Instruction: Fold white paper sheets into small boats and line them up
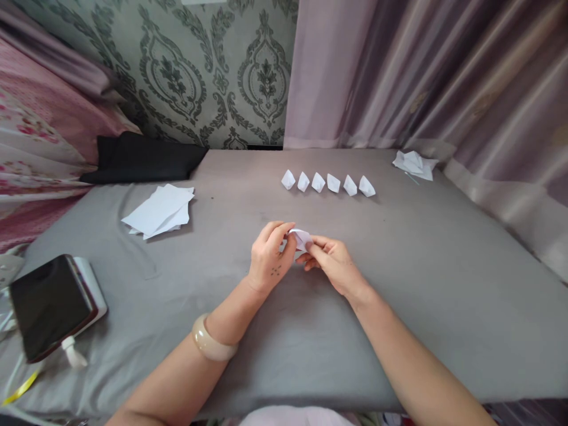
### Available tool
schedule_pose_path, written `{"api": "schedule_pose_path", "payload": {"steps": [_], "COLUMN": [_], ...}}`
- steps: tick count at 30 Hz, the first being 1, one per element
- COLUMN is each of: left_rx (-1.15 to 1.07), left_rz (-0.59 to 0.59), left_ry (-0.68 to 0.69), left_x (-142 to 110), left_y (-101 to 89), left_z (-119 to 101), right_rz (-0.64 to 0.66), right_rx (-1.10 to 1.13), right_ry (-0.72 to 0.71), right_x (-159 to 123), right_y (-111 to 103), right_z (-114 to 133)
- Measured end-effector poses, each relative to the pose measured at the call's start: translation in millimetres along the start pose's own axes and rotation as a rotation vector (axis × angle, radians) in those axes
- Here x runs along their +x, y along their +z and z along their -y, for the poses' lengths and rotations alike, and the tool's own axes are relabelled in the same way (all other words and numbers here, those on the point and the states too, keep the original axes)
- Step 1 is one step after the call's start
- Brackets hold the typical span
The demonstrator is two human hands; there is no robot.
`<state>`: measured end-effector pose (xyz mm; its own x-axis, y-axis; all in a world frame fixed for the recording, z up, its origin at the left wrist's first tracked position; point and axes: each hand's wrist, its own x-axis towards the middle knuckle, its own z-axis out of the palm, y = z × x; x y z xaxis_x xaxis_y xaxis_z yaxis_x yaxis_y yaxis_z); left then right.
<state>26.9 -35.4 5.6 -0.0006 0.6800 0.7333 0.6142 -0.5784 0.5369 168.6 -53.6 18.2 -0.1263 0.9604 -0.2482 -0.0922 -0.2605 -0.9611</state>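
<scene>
Between my two hands, above the middle of the grey cloth, is a small folded piece of white paper (302,238). My left hand (271,254) pinches its left end with thumb and fingers. From the right side, my right hand (331,260) grips it, thumb on top and some fingers curled below. Part of the paper is hidden behind the fingers. Beyond my hands stands a row of several small folded paper shapes (318,182), pointed at the top. A stack of white paper sheets (160,210) lies to the left.
Crumpled white paper (415,164) lies at the far right, near the curtain (488,94). A folded black cloth (146,157) rests at the back left. At the left edge sits a dark-screened device (51,307) with cables. The table's grey cloth (248,367) reaches toward my body.
</scene>
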Motion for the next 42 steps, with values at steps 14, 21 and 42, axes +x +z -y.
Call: {"api": "schedule_pose_path", "payload": {"steps": [14,21,42], "left_rx": [-0.416,-0.378,-0.584], "left_rz": [0.501,0.509,0.521], "left_ry": [-0.864,-0.819,-0.956], "left_x": [-1.1,-1.3,3.4], "left_y": [6.2,4.7,4.6], "left_z": [5.9,3.5,0.5], "right_rz": [-0.243,-0.260,-0.257], "right_rx": [-0.772,-0.808,-0.516], "right_ry": [-0.193,-0.248,-0.139], "right_x": [-0.5,0.0,8.3], "right_y": [-9.5,-8.2,-8.5], "right_z": [-8.0,-12.2,-19.7]}}
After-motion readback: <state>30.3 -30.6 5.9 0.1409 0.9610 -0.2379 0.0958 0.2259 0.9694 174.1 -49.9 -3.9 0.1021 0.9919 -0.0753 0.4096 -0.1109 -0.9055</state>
